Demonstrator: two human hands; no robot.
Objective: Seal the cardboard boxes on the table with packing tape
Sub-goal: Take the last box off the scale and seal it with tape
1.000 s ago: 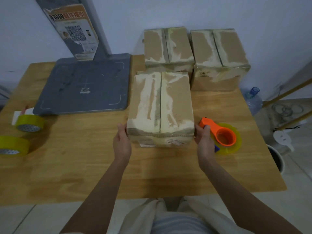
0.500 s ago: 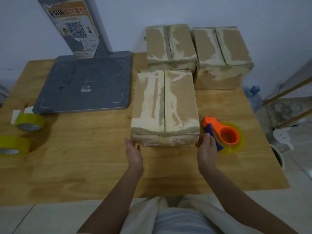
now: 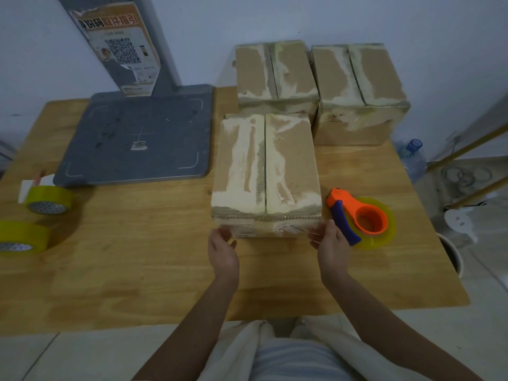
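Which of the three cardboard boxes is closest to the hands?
The front box, alone near the table's middle beside the orange tape dispenser. The other two boxes sit behind it, by the wall.

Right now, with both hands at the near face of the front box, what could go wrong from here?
1. The tape dispenser lies close beside the right hand; a careless reach could knock it toward the table edge.
2. The front box sits nearly against the two back boxes, so pushing it may shove them.
3. The left hand looks open and off the box; taping with no hand bracing the box may let it slide.
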